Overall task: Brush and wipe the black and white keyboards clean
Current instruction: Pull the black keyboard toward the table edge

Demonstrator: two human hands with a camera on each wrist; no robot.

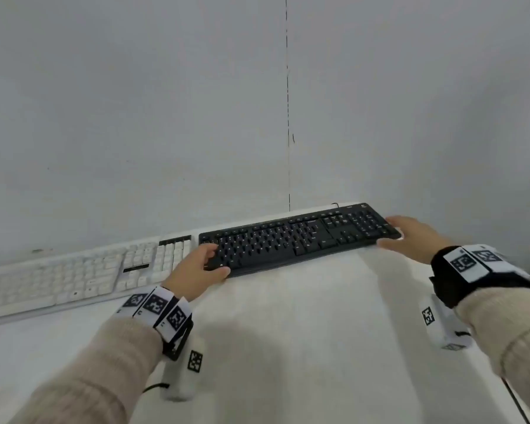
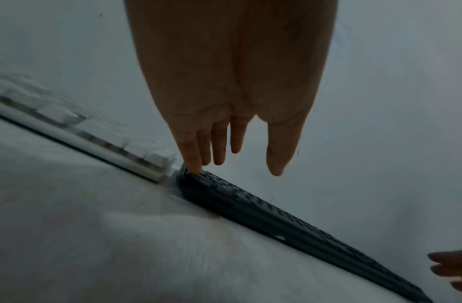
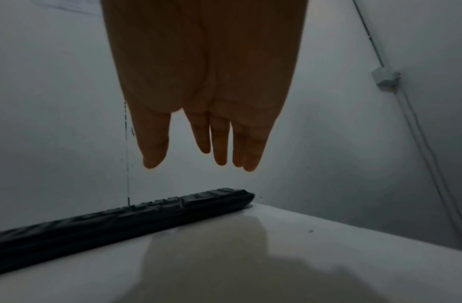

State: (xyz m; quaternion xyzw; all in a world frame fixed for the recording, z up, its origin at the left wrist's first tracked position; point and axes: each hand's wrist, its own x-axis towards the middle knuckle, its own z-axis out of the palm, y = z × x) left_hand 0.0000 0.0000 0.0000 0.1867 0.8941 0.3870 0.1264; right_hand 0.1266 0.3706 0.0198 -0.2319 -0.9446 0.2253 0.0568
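The black keyboard (image 1: 297,237) lies along the back of the white table, close to the wall. A white keyboard (image 1: 74,276) lies end to end with it on the left. My left hand (image 1: 218,260) is at the black keyboard's left end. Its fingers are nearly straight. One fingertip (image 2: 196,170) touches the corner of the black keyboard (image 2: 276,215), and the thumb is spread apart. My right hand (image 1: 389,232) is at the right end. In the right wrist view the right hand (image 3: 198,164) hovers above the black keyboard (image 3: 120,223), fingers straight, holding nothing.
The grey wall rises directly behind both keyboards. The white table (image 1: 288,316) stretches toward me in front of them. Its right edge runs close past the black keyboard's end. A junction box (image 3: 385,79) with cables is fixed on the right wall. The white keyboard (image 2: 136,155) nearly abuts the black one.
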